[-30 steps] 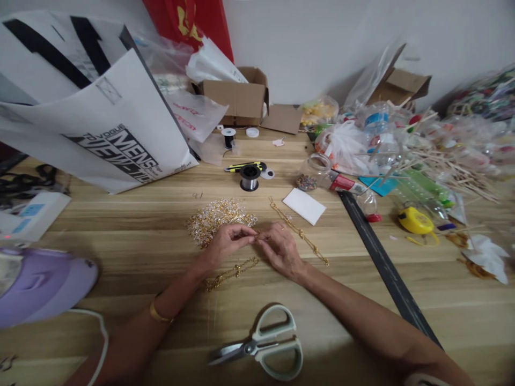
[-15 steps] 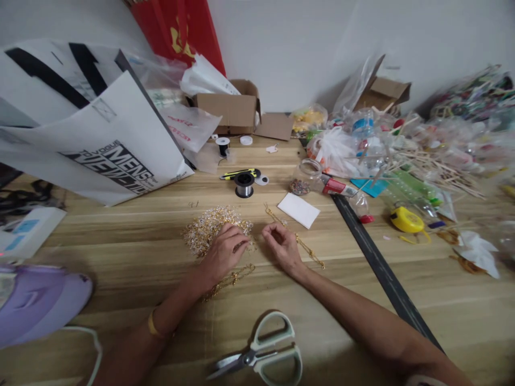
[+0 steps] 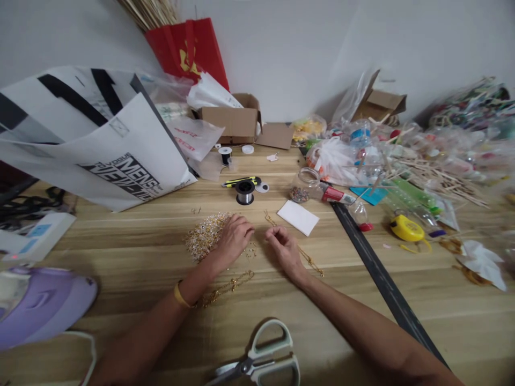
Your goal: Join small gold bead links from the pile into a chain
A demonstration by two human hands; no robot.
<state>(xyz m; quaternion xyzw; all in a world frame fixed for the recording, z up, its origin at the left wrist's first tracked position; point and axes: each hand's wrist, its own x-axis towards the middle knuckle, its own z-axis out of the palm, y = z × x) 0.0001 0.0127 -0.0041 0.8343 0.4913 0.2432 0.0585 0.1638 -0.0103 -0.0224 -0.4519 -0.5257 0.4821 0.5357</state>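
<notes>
My left hand is closed in a pinch at the right side of a pile of small gold and clear beads; whatever its fingertips hold is too small to make out. Facing it across a narrow gap, my right hand also pinches, and I cannot see what is in it. Under and beside the right hand runs a gold chain, partly covered. A second gold chain lies below the left hand. Between the hands are a few loose gold bits. Large scissors rest nearer to me.
A wire spool, a yellow-black cutter knife, a white card and a bead jar stand beyond. Right lie a yellow tape measure and plastic clutter. Left are a purple iron and a white bag.
My left hand has shifted slightly right, toward the right hand, uncovering some loose gold bits. The right hand's fingers have drawn closer together. The view has tilted up a little.
</notes>
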